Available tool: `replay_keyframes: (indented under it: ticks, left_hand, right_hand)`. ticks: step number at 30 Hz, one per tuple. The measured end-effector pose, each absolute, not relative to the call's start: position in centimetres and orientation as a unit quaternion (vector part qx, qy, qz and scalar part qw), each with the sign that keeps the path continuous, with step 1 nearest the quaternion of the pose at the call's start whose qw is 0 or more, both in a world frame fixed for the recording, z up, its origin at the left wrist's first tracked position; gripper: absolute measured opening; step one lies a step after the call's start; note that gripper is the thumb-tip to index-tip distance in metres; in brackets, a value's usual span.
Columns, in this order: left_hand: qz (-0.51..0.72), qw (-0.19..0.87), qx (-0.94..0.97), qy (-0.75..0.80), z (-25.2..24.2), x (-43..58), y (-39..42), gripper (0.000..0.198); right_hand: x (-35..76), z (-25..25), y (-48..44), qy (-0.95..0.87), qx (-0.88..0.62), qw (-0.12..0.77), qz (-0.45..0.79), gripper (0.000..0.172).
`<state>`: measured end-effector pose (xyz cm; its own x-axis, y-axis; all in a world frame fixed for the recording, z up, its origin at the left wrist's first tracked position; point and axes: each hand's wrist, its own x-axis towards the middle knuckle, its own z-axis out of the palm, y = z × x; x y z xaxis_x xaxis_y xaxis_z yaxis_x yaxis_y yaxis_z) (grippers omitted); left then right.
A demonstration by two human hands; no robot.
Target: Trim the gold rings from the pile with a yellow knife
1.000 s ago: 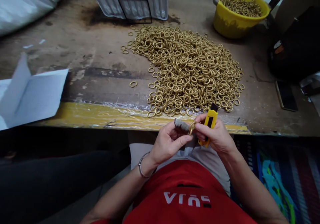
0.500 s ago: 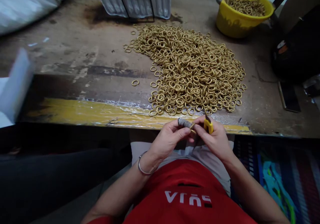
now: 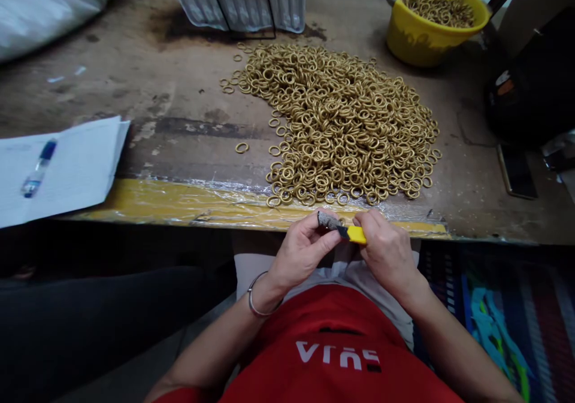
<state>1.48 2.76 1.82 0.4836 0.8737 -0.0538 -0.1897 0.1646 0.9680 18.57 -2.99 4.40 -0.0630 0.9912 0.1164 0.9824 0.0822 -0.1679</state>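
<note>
My right hand (image 3: pixel 387 248) is closed round a small yellow-handled knife (image 3: pixel 357 235), its dark blade end pointing left. That end meets the fingertips of my left hand (image 3: pixel 302 248), which pinch a gold ring (image 3: pixel 342 221), mostly hidden behind the blade and fingers. A grey finger cover (image 3: pixel 327 220) wraps my left index finger. Just beyond both hands, a large pile of gold rings (image 3: pixel 341 121) spreads over the table, and a single ring (image 3: pixel 241 148) lies apart to its left.
A yellow tub (image 3: pixel 417 47) of rings stands at the back right, a ribbed pale container (image 3: pixel 251 8) at the back. Folded papers (image 3: pixel 85 163) with a marker pen (image 3: pixel 39 169) on them lie at the left edge. A phone (image 3: pixel 516 171) lies to the right, a white sack (image 3: pixel 58 8) back left.
My right hand has turned the knife from upright to lying leftward, against the ring at my left fingertips. At the left, the raised papers have come down flat, showing the pen.
</note>
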Motion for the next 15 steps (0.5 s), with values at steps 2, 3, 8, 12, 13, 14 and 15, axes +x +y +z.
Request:
replay_keyframes:
  ticks: [2, 3, 8, 12, 13, 14, 15]
  left_hand:
    - [0.384, 0.689, 0.516, 0.334, 2.1, 1.2, 2.9, 0.019]
    - [0.384, 0.689, 0.515, 0.337, 2.3, 0.9, 2.9, 0.018]
    - [0.341, 0.700, 0.550, 0.301, 3.4, -1.2, 1.8, 0.016]
    - [0.305, 0.783, 0.473, 0.264, 2.8, -1.7, 1.1, 0.020]
    - [0.310, 0.808, 0.426, 0.264, 2.4, -1.6, 1.3, 0.023]
    - [0.316, 0.829, 0.381, 0.262, 2.0, -1.4, 1.5, 0.027]
    - [0.319, 0.846, 0.342, 0.256, 1.7, -1.2, 1.8, 0.030]
  right_hand:
    - [18.3, 4.6, -2.5, -0.726, -0.684, 0.074, 0.023, 0.017]
    - [18.2, 4.6, -2.2, -0.725, -0.686, 0.059, 0.030, 0.017]
    - [18.8, 4.4, -0.3, -0.647, -0.759, -0.040, 0.058, 0.022]
    - [18.9, 3.6, 1.0, -0.664, -0.744, 0.008, 0.077, 0.019]
    - [18.6, 3.3, 1.3, -0.677, -0.731, 0.019, 0.080, 0.018]
    - [18.4, 3.0, 1.6, -0.686, -0.722, 0.020, 0.083, 0.017]
    - [18.2, 2.7, 1.9, -0.692, -0.717, 0.016, 0.085, 0.016]
